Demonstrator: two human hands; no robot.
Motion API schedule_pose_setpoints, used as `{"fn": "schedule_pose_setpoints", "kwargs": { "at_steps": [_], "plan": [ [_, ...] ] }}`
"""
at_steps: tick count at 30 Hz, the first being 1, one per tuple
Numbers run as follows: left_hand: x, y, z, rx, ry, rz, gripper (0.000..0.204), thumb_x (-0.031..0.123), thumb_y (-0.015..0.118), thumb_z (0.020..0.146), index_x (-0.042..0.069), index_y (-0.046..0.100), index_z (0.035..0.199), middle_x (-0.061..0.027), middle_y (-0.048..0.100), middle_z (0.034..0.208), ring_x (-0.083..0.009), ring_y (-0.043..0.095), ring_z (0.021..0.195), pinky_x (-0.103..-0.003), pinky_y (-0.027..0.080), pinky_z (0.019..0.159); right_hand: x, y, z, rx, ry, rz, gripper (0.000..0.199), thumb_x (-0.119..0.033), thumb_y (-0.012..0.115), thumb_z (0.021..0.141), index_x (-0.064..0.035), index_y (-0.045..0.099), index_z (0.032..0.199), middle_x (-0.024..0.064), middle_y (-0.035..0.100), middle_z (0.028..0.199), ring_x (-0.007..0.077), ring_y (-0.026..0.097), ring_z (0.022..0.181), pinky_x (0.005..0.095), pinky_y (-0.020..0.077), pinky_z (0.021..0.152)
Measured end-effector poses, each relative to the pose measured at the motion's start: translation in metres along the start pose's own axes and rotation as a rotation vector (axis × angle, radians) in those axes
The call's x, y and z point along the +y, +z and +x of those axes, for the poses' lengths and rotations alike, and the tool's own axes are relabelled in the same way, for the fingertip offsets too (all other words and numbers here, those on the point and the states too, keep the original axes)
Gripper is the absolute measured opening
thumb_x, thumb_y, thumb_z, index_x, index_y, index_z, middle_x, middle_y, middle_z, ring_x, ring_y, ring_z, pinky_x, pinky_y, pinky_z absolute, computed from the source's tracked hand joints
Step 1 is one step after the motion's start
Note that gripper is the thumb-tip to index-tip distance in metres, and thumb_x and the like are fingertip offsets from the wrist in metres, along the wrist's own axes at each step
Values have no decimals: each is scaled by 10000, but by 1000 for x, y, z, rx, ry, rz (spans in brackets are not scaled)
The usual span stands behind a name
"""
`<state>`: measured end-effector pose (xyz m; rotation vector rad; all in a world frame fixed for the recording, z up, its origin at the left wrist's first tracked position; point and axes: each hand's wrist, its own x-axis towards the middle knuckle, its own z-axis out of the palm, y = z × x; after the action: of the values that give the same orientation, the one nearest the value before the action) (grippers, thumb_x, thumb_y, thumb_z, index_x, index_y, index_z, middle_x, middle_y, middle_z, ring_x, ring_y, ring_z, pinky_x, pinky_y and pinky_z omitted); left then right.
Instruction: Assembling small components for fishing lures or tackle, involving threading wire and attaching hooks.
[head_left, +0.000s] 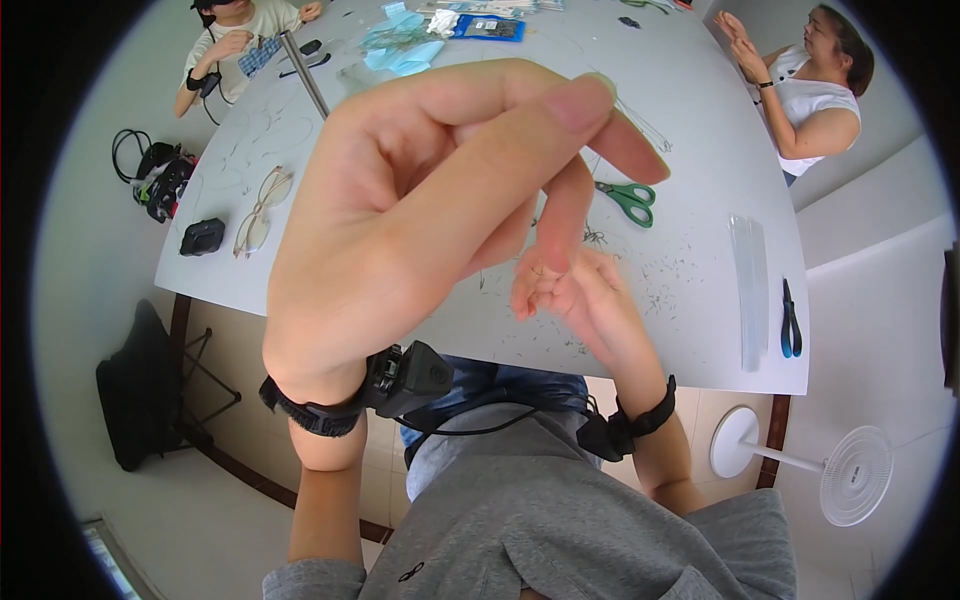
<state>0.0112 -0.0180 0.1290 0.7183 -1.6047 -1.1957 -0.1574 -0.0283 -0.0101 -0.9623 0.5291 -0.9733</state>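
A fine wire (625, 110) is pinched between thumb and forefinger of the raised left hand (420, 220); the right hand (580, 290) is curled shut below, above the bench's (700, 330) near edge. The wire could be dropped if the pinch slackens.

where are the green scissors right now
In the head view the green scissors lie on the white table, right of centre, just beyond the right hand and left of the clear strips and the blue pliers.
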Motion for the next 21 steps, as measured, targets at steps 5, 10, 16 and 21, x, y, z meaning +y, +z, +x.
{"fn": "schedule_pose_setpoints", "kwargs": {
  "at_steps": [5, 10, 16, 21],
  "plan": [
    [4, 0, 0, 12, -10, 30, 402, 266, 331, 1000, -24, 596, 915, 34, 434, 501, 2, 259, 406, -167, 188, 404, 3, -4, -1, -202, 40, 220, 430, -373, 406, 998, 24, 566, 959, 111, 590, 792, 195, 573, 746, 309, 450, 669],
    [5, 0, -1, 28, -9, 55, 407, 267, 324, 999, -29, 592, 923, 39, 428, 503, 1, 252, 409, -172, 195, 413, 7, -9, -1, -264, 4, 250, 353, -316, 428, 997, 6, 556, 934, 76, 545, 761, 179, 520, 714, 295, 417, 655],
    [5, -2, 0, 32, -3, 53, 412, 271, 323, 998, -43, 582, 932, 44, 422, 509, 0, 248, 412, -172, 199, 417, 12, -12, -2, -288, -42, 328, 282, -265, 433, 999, -11, 542, 943, 76, 539, 757, 165, 505, 723, 288, 400, 661],
    [4, -1, 0, 54, -13, 45, 412, 270, 323, 998, -44, 578, 925, 40, 423, 506, 1, 248, 409, -171, 203, 417, 11, -12, -2, -282, -54, 331, 210, -216, 473, 984, -29, 546, 923, 83, 550, 812, 167, 510, 770, 297, 401, 700]
  ]
}}
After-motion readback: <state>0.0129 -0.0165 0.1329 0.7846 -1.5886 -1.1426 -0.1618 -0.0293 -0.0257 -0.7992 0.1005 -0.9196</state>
